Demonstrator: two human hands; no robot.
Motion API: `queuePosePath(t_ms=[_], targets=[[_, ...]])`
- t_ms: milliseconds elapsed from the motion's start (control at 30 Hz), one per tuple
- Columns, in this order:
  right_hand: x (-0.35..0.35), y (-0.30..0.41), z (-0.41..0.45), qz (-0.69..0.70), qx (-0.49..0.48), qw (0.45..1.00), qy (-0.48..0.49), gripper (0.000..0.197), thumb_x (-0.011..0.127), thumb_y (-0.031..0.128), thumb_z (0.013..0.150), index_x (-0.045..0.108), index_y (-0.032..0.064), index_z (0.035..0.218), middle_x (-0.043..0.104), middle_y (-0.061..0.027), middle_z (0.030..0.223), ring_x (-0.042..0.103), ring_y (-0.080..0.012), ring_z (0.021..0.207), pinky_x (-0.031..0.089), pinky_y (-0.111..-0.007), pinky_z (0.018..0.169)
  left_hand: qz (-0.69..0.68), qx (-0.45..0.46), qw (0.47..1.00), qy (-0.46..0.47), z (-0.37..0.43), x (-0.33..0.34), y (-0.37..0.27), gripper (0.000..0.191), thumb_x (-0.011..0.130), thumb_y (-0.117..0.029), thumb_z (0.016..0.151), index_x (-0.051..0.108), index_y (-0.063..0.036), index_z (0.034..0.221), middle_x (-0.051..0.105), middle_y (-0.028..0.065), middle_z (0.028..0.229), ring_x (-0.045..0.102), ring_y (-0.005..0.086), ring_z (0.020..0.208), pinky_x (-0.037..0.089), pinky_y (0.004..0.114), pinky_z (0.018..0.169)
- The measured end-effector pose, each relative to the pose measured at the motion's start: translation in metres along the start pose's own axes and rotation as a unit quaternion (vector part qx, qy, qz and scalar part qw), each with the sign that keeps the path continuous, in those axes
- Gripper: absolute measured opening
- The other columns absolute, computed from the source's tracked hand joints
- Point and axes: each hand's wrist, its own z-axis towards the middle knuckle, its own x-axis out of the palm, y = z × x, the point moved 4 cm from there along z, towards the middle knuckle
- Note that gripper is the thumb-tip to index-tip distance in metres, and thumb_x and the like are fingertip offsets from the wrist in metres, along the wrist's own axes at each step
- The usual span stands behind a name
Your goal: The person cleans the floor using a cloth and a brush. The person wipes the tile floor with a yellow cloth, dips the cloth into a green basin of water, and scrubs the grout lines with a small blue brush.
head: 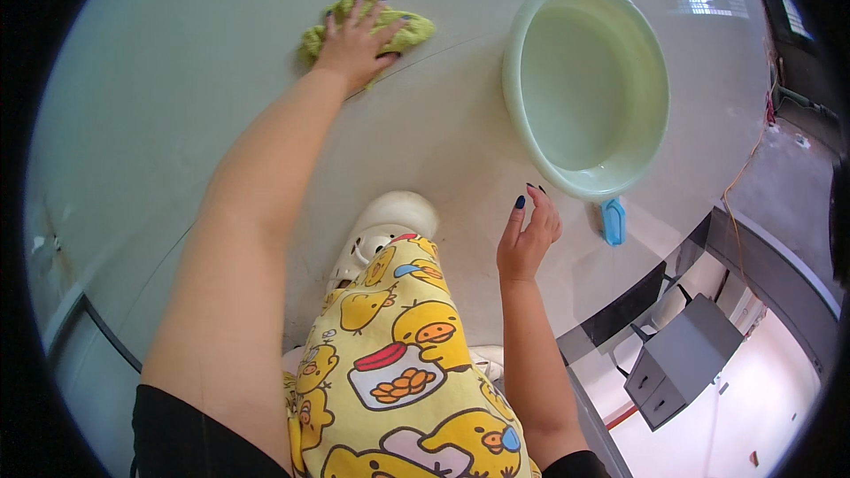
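Observation:
My left hand (358,43) presses flat, fingers spread, on a crumpled yellow-green cloth (415,28) that lies on the pale tiled floor. To the right stands a large light green plastic basin (584,86) holding what looks like clear water. Just below the basin's lower left rim is my right hand (531,232), empty, its fingers loosely bent and its thumb apart. A small blue plastic object (613,222), perhaps a handle or a brush, lies right beside the basin's lower rim; part of it may be hidden by the rim.
A cream clog (398,212) on my foot is close below the cloth, beside my yellow printed clothing. At lower right, beyond a dark threshold (624,302), stands a grey drawer cabinet (684,358). An orange cable (736,186) runs along the floor at the right. A door frame edge shows at lower left.

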Motion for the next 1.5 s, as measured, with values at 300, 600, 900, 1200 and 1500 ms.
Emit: queuePosePath(t_ms=[300,600,900,1200,1500], targets=[[-0.007,-0.01,-0.012,-0.01,0.018,1.0,0.009,0.025,0.048,0.015,0.084,0.05,0.008,0.108,0.054,-0.007,0.109,0.046,-0.0244,0.106,0.023,-0.039,0.094,-0.021,-0.014,1.0,-0.002,-0.115,0.013,0.062,0.063,0.062,-0.032,0.075,0.032,-0.03,0.131,0.019,0.0038,0.141,0.014,0.0297,0.131,0.019,0.057,0.1],[0.011,0.0,-0.027,0.013,0.027,0.999,0.02,0.022,0.046,0.016,0.085,0.052,0.0094,0.105,0.054,-0.0059,0.107,0.047,-0.0235,0.104,0.024,-0.039,0.092,-0.057,0.007,0.997,0.051,-0.261,0.046,0.061,0.068,0.067,-0.027,0.069,0.035,-0.0296,0.128,0.019,0.0063,0.141,0.015,0.0336,0.129,0.017,0.057,0.099],[-0.002,-0.072,-0.046,0.069,0.178,0.976,-0.103,0.025,0.047,0.015,0.085,0.052,-0.0005,0.105,0.057,-0.0155,0.102,0.052,-0.0302,0.095,0.037,-0.038,0.086,-0.106,-0.063,0.988,0.091,-0.311,0.048,0.039,0.059,0.062,-0.013,0.069,0.042,-0.0199,0.124,0.031,0.0078,0.136,0.023,0.0355,0.126,0.021,0.054,0.1],[-0.06,-0.225,-0.028,-0.266,0.234,0.935,-0.025,0.068,0.066,0.021,0.069,0.033,0.0093,0.128,0.042,-0.0161,0.125,0.038,-0.033,0.116,0.033,-0.042,0.094,-0.361,-0.15,0.908,-0.152,-0.233,0.012,0.002,0.044,0.051,0.003,0.075,0.044,-0.0066,0.118,0.046,0.009,0.125,0.04,0.0316,0.117,0.03,0.039,0.098],[-0.065,-0.282,0.034,-0.194,0.336,0.904,0.181,0.072,0.068,0.025,0.067,0.034,0.0078,0.128,0.042,-0.0157,0.127,0.039,-0.0314,0.117,0.034,-0.043,0.093,-0.181,0.08,0.978,-0.064,-0.128,0.024,-0.058,0.049,0.061,-0.016,0.071,0.047,-0.0171,0.118,0.043,0.0043,0.128,0.036,0.0277,0.121,0.029,0.051,0.095]])
